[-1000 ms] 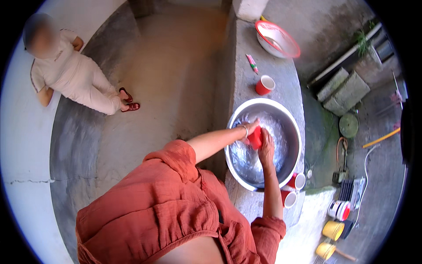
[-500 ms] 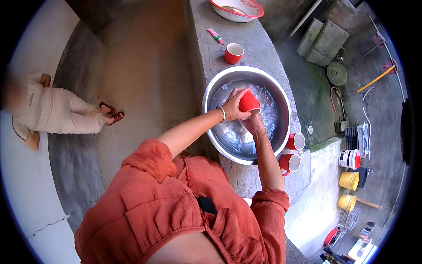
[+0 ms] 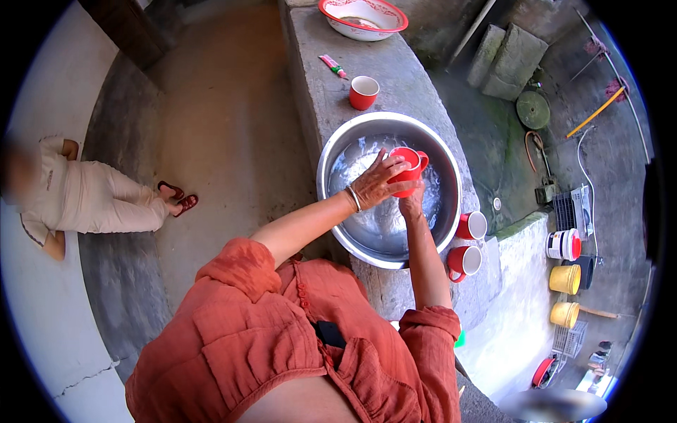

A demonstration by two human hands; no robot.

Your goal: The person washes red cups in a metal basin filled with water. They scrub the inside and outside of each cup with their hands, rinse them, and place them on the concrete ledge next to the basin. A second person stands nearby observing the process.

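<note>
"Cup (image 3: 415,173), red, one: whereabouts?"

"Over the metal basin (image 3: 323,189), toward one o'clock from its centre. Left hand (image 3: 374,182): fingers wrapped across its side. Right hand (image 3: 412,203): beneath; whether gripping, cannot tell from where I stand."

"Handle (image 3: 424,161)?"

"At two o'clock, seemingly free. Advisable: firm hold, low over the water (image 3: 381,225); wet sides may slip."

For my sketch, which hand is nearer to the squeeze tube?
Left. In view, the left hand sits below-right of the squeeze tube; the right hand sits lower, farther right.
</note>
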